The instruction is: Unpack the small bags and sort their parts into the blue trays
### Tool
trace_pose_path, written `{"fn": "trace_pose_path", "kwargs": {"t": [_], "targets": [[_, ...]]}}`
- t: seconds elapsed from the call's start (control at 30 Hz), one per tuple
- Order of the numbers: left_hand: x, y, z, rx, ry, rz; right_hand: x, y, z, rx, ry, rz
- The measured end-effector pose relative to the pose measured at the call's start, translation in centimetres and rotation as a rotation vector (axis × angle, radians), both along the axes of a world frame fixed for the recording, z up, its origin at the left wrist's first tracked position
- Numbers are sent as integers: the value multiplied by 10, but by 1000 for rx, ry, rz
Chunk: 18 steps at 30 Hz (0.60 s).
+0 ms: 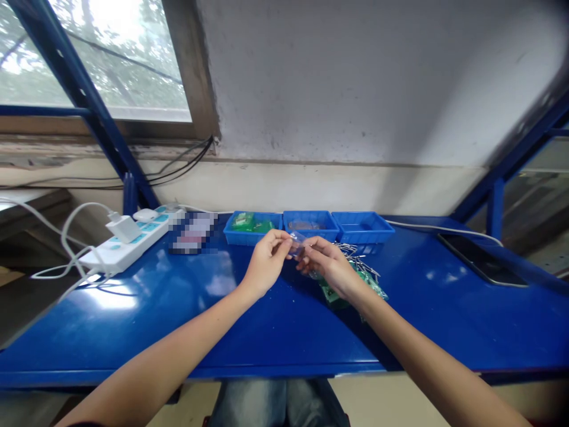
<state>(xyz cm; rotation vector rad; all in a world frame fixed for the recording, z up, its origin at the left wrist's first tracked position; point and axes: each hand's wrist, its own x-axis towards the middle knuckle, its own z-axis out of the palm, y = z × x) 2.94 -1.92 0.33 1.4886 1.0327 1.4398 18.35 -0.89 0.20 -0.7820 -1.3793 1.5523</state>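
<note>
Between both hands, above the blue table, is a small clear plastic bag (pixel 297 238). My left hand (pixel 269 261) pinches its left side with thumb and fingertips. On the other side, my right hand (pixel 326 264) has its fingers closed on the same bag. What the bag contains, if anything, I cannot make out. Beneath and behind my right hand lies a pile of green packets (pixel 376 284), partly hidden by the hand and forearm. Thin metal pins or rods (pixel 367 267) are scattered on top of the pile.
Three blue bins stand along the wall: the left bin (pixel 240 238) holds green packets, the middle bin (pixel 331 234) some flat pieces, the right bin (pixel 364 236) shows no contents. A white power strip (pixel 111 255) with cables lies left. A black phone (pixel 480 258) lies right.
</note>
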Motion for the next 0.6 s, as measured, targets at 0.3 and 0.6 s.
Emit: {"fn": "trace_pose_path", "kwargs": {"t": [0.3, 0.6], "targets": [[2, 1, -3, -66, -44, -53, -12, -6, -5, -20, 43, -142], [-1, 1, -4, -66, 175, -103, -7, -5, -7, 264, -312, -178]]}}
